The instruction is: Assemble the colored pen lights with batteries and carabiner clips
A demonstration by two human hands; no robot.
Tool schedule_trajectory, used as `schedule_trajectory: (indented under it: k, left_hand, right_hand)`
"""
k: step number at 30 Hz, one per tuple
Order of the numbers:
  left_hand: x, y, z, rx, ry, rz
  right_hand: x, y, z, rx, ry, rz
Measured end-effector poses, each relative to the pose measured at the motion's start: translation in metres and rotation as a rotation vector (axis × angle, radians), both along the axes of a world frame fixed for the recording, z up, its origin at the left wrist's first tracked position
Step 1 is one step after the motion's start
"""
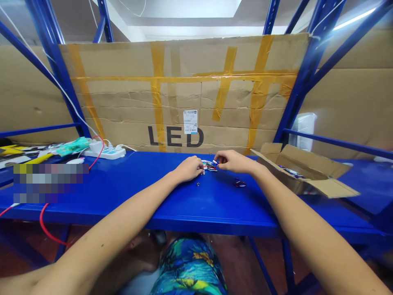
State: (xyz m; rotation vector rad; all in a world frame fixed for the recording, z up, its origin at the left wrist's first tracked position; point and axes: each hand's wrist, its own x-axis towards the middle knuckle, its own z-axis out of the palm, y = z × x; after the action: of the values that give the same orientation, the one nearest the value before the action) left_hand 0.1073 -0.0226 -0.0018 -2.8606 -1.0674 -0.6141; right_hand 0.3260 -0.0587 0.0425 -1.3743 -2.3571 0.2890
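Both my arms reach out over a blue metal shelf (pixel 190 200). My left hand (pixel 188 169) is curled shut on a small bunch of coloured clips (pixel 209 165) at the back of the shelf. My right hand (pixel 231 160) meets it from the right and pinches the same bunch with thumb and fingers. The pieces are red, green, blue and white and too small to name surely. A tiny metal ring (pixel 198 184) and a loose dark red clip (pixel 240 183) lie on the shelf just in front of my hands.
An open cardboard box (pixel 307 172) sits at the right. A taped cardboard sheet marked LED (pixel 184 94) stands behind the shelf. At the left are a white power strip (pixel 106 152), a red cable (pixel 46 229) and some tools (pixel 18 153). Blue rack posts (pixel 58 73) flank the shelf.
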Motion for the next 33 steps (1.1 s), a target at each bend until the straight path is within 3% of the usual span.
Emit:
schedule_trajectory:
  k: [7, 12, 17, 22, 26, 29, 33]
  left_hand:
    - [-0.002, -0.005, 0.006, -0.101, 0.064, 0.063]
    - [-0.023, -0.011, 0.012, -0.172, 0.055, 0.058]
    - [-0.043, -0.004, 0.008, -0.118, 0.021, 0.009]
    - [-0.042, 0.001, 0.001, -0.17, 0.054, -0.055]
    - [-0.04, -0.001, 0.003, -0.195, 0.049, 0.005]
    - [-0.039, -0.009, 0.01, -0.179, -0.032, 0.031]
    - [-0.03, -0.022, 0.017, -0.073, -0.287, -0.046]
  right_hand:
    - [-0.004, -0.002, -0.002, 0.014, -0.032, 0.015]
    - [-0.008, -0.002, -0.008, -0.011, -0.002, 0.058]
    - [-0.023, -0.008, -0.015, -0.018, 0.02, 0.085]
    - [-0.032, -0.01, -0.02, -0.029, 0.059, 0.117]
    - [-0.032, -0.008, -0.023, -0.097, 0.082, 0.16]
    - [-0.032, -0.007, -0.025, -0.168, 0.128, 0.171]
    - [-0.034, -0.007, -0.025, -0.224, 0.237, 0.161]
